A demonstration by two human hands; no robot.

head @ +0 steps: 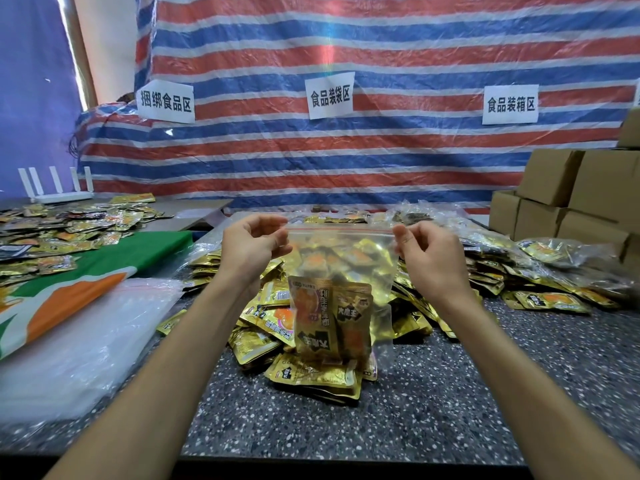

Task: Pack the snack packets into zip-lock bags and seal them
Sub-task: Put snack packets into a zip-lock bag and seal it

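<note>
Clear bag (341,249), one, gold packets (330,317) inside, left hand (249,245), right hand (431,252), fingers (403,237) pinching top

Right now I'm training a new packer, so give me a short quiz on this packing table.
1. True or false: the left hand and right hand each pinch a top corner of the zip-lock bag.
2. The cardboard boxes stand on which side? A) left B) right C) both
3. Fill in: the snack packets inside the bag sit at its ___.
Key: 1 true; 2 B; 3 bottom.
</note>
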